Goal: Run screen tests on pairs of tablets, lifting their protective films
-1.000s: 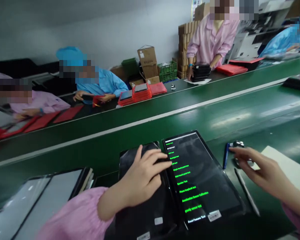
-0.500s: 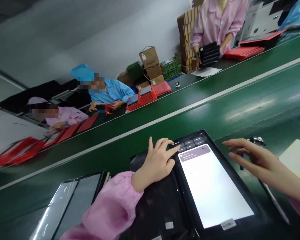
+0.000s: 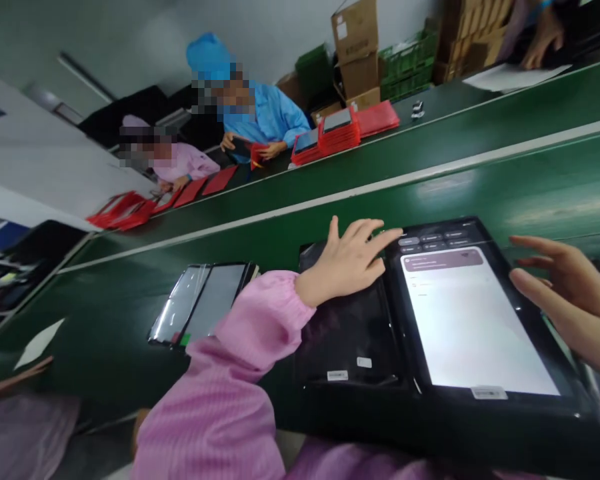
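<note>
A tablet with its screen lit lies on the green bench in front of me. The display shows a panel of dark buttons at the top and a mostly white page below. My left hand hovers by the tablet's upper left corner, fingers spread, holding nothing. Beneath that hand and its wrist lies a dark tablet with small white labels near its lower edge. At the tablet's right edge is my right hand, its fingers loosely bent and apart; whether the thumb touches the edge I cannot tell.
Further left lie tablets with glossy film. Across the green bench, a person in blue handles a dark device beside stacked red sleeves. Another person's arm and a white sheet are at the lower left.
My view has swung left, so things sit further right. My left index finger has come off the screen buttons to the tablet's corner. My right hand is closer to the tablet's edge.
</note>
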A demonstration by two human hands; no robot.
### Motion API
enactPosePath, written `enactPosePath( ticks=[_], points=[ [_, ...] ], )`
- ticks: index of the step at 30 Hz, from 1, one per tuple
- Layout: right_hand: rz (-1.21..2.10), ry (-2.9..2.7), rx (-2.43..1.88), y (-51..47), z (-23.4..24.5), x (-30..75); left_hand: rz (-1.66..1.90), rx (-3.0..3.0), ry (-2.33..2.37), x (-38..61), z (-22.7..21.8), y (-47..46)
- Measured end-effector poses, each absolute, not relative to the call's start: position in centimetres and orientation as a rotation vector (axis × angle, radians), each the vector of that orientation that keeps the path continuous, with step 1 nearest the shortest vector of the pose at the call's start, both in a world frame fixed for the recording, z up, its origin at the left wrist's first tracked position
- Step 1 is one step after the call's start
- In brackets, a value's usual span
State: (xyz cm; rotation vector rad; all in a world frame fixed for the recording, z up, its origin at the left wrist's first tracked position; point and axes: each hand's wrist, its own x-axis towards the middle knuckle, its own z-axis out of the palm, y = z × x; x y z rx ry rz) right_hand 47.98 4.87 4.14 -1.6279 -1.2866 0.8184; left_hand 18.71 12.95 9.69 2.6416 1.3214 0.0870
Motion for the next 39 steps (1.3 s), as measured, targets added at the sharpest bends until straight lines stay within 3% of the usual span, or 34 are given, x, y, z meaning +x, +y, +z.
enactPosePath(
  ticks=[4, 6, 10, 16, 29, 39],
  points=[
    [1.027, -1.145, -1.684, 5.4, 4.2, 47.5, 0.441, 2.249, 1.61, 11.5, 10.4, 9.9],
    [1.057, -1.052, -1.721, 5.7, 4.5, 47.4, 0.416, 1.878, 1.771, 7.9, 10.5, 7.6],
    [1.129, -0.962, -1.692, 7.0, 5.1, 46.4, 0.256, 1.141, 1.602, 4.9, 10.1, 3.7],
    [1.086, -1.078, -1.619, 8.8, 5.0, 45.5, 0.489, 0.684, 1.539, 6.1, 9.1, 2.7],
    [1.313, -0.896, -1.456, 9.3, 5.1, 46.7, 0.512, 0.746, 1.37, 6.5, 8.4, 5.0],
    [1.281, -0.915, -1.525, 10.8, 4.4, 47.2, 0.509, 0.859, 1.465, 6.9, 9.0, 5.2]
  ],
)
